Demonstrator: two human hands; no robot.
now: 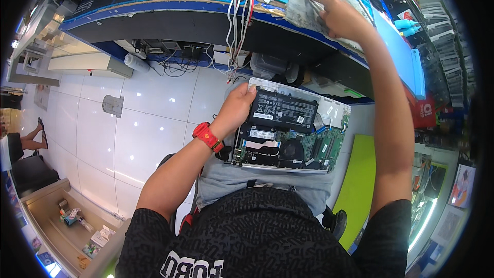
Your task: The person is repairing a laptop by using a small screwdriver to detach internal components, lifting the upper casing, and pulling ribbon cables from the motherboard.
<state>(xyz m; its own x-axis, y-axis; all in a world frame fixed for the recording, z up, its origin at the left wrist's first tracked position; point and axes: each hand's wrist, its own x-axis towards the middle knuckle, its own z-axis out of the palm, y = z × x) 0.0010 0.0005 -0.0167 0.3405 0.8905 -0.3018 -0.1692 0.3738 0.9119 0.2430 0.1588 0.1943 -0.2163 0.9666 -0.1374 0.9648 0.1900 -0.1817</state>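
Observation:
An opened laptop base (325, 107) rests across my lap with its insides facing up. Its black battery (284, 111) fills the upper part, and a green circuit board (334, 149) and a round black fan (292, 153) lie below. My left hand (235, 110) grips the base's upper left corner, thumb on top by the battery. Up on the workbench, my right hand (343, 18) is over a grey, stained mat (299, 9), its fingers bent together. Whatever is between those fingers, if anything, is too small to make out.
The workbench edge (154, 18) runs across ahead of my knees. White and red cables (236, 15) hang down from it. Blue bottles (406, 27) stand at the right. An open drawer (67, 216) juts out at the lower left. A person's legs (36, 136) show far left.

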